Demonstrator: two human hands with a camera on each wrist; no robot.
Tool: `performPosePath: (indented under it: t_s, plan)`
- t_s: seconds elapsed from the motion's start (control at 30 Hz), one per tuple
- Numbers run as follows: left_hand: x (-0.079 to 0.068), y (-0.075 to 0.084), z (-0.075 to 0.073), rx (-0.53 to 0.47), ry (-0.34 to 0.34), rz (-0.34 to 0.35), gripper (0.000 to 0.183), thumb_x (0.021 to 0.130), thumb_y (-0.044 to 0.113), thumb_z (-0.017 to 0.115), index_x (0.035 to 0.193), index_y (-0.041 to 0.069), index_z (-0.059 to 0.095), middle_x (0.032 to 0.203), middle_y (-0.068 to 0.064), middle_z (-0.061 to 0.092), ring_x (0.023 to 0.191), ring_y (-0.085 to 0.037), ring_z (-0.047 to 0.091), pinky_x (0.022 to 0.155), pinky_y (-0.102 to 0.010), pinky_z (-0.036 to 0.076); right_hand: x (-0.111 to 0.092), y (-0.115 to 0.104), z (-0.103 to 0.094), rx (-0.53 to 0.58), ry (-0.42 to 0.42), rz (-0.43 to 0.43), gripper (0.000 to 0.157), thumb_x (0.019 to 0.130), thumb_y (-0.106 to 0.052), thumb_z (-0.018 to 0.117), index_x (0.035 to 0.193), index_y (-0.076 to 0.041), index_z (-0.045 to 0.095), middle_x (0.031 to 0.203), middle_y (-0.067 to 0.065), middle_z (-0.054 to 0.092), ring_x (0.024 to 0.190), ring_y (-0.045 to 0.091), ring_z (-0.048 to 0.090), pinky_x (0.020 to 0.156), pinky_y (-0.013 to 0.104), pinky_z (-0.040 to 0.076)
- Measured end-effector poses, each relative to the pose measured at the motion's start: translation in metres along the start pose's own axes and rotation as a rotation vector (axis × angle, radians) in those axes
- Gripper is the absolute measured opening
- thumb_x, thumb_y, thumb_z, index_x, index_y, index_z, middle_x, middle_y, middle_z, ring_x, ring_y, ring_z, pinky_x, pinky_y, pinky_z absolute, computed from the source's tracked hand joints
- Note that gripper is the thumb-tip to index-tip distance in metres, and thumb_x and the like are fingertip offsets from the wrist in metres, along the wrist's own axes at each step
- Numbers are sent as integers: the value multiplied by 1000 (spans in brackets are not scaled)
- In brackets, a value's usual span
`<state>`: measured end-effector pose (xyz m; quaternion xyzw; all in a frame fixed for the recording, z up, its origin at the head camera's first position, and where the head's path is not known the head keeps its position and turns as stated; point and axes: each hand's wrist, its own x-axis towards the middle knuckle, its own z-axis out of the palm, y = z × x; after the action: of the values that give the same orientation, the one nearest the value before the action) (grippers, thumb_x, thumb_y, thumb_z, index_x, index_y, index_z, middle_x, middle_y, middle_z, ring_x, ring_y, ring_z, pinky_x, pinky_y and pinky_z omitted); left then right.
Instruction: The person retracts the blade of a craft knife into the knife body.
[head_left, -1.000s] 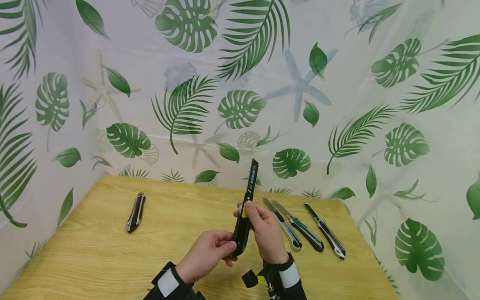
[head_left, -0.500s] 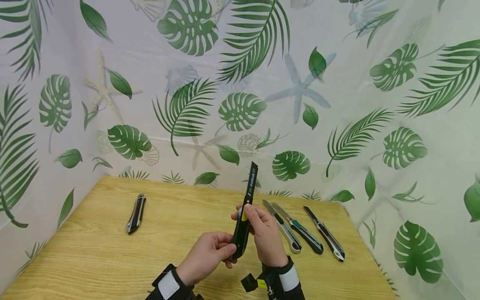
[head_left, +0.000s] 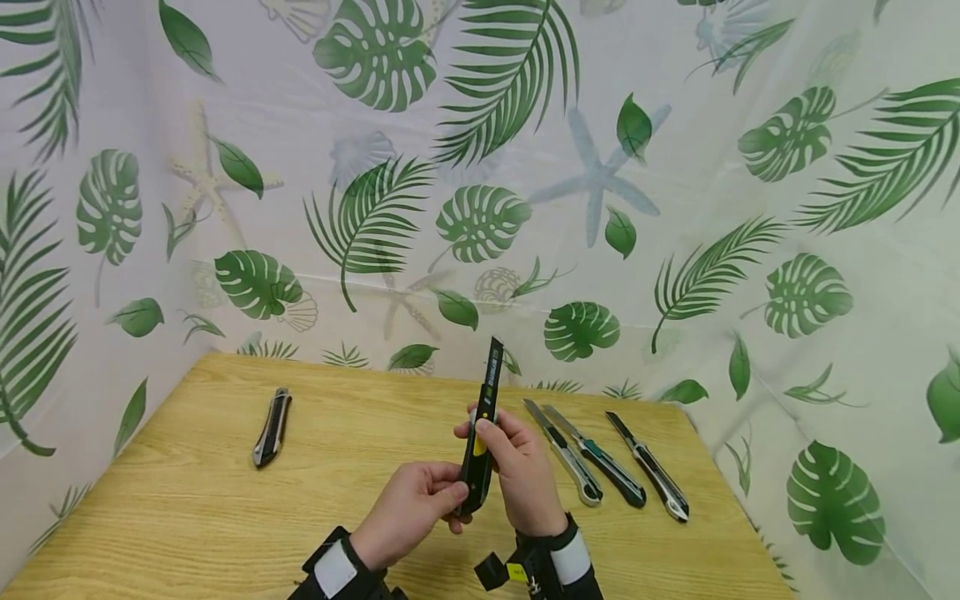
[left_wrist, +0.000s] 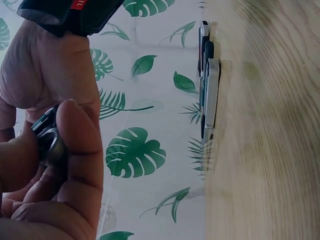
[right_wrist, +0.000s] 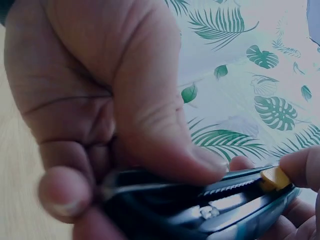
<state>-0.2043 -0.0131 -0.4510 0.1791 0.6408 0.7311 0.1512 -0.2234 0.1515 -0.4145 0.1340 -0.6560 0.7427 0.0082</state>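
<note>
As left hand [head_left: 411, 507] and right hand [head_left: 523, 475] pinch the slim black utility knife [head_left: 477, 480], it's apparently yellow slider [head_left: 480, 446] work, wanting steadiness.

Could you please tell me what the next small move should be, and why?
Probably release the left hand from the black knife, so the right hand can lay it beside the three knives on the right: its blade is out, like theirs, and the right hand grips it near the yellow slider.
</note>
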Motion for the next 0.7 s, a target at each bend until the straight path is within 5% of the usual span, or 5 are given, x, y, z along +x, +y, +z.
performPosePath:
  t_s: [0.7]
  plan:
    - [-2, 7, -6, -69, 6, -12, 28, 101, 3, 56, 123, -12, 60, 91, -16, 71, 69, -19, 63, 65, -28, 57, -2, -1, 4, 84, -126, -39, 41, 101, -6, 56, 141, -5, 50, 120, 20, 62, 121, 30, 47, 100, 44, 33]
